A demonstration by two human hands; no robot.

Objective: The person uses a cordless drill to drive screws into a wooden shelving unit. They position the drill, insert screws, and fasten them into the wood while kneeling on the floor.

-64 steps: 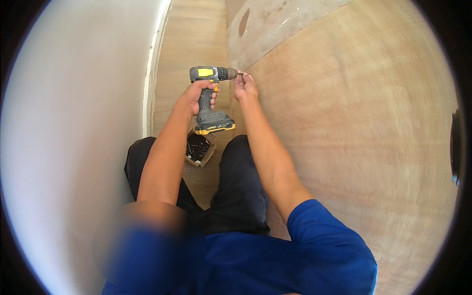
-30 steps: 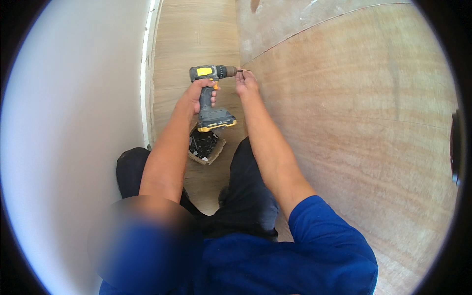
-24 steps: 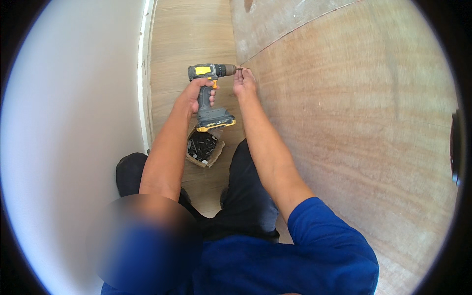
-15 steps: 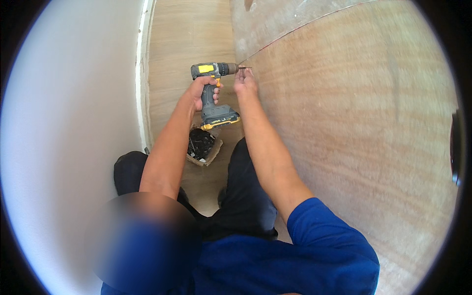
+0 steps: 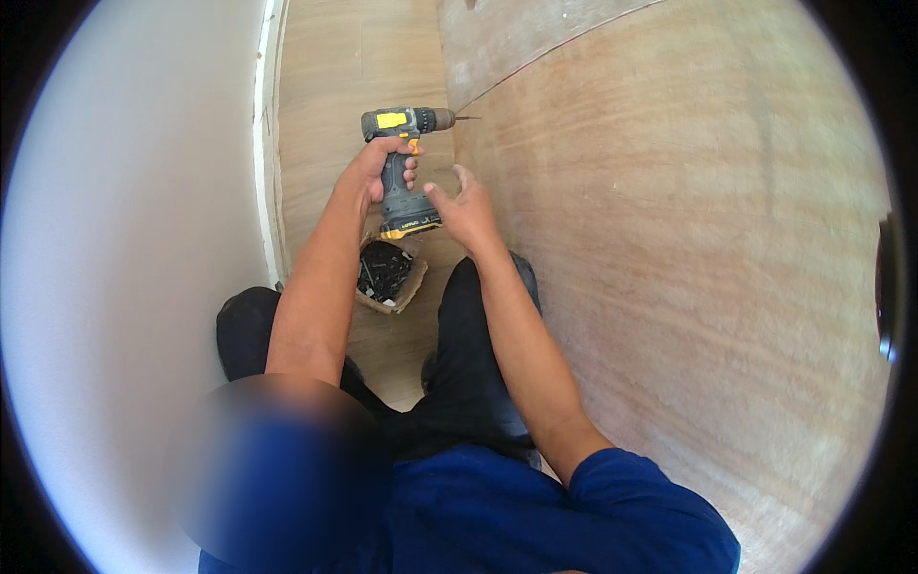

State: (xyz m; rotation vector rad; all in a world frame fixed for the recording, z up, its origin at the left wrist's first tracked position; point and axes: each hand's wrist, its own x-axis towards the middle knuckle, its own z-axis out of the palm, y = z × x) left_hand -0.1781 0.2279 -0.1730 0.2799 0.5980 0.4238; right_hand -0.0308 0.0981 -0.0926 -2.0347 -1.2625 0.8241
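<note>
My left hand (image 5: 387, 172) is wrapped round the grip of a cordless drill (image 5: 395, 177), a grey and black tool with yellow parts and a battery at its foot. The drill lies level in view, its chuck toward the plywood panel (image 5: 669, 210) on the right. From the chuck a thin bit or screw (image 5: 469, 118) sticks out to the panel; whether its tip touches the wood I cannot tell. My right hand (image 5: 469, 210) is open, thumb and fingers apart, just right of the battery. Nothing shows in it.
An open cardboard box (image 5: 390, 277) of dark screws stands on the wood-look floor (image 5: 368, 57) between my knees. A pale wall (image 5: 172, 239) with a white edge strip rises close on my left. A seam (image 5: 555, 57) crosses the panelling at the far right.
My right hand has let go near the drill's tip and drawn back toward me, its fingers opening. The drill stays in my left hand, shifted slightly left and farther up in view.
</note>
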